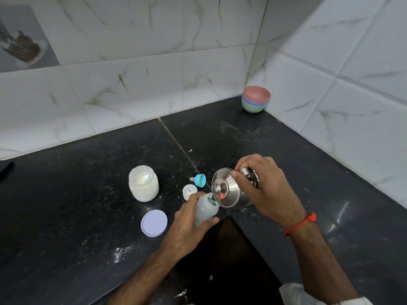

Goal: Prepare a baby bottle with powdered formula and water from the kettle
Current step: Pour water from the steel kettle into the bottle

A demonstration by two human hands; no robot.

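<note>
Now the right hand (259, 186) is gripping the tipped kettle (228, 190) while the left hand (191, 219) is holding the bottle (206, 209); pouring slowly with the spout kept over its mouth should be avoiding spills

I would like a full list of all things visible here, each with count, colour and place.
baby bottle: one, clear, uncapped, in the left hand
kettle: one, steel, tilted onto the bottle mouth
formula jar: one, clear with white powder, open, left of the bottle
jar lid: one, lilac, flat on the counter before the jar
nipple ring: one, blue, lying beyond the bottle
bottle cap: one, clear, beside the ring
bowls: one stack, pink on top, far corner
counter: one, black
left hand: grips the bottle
right hand: grips the kettle handle
</note>
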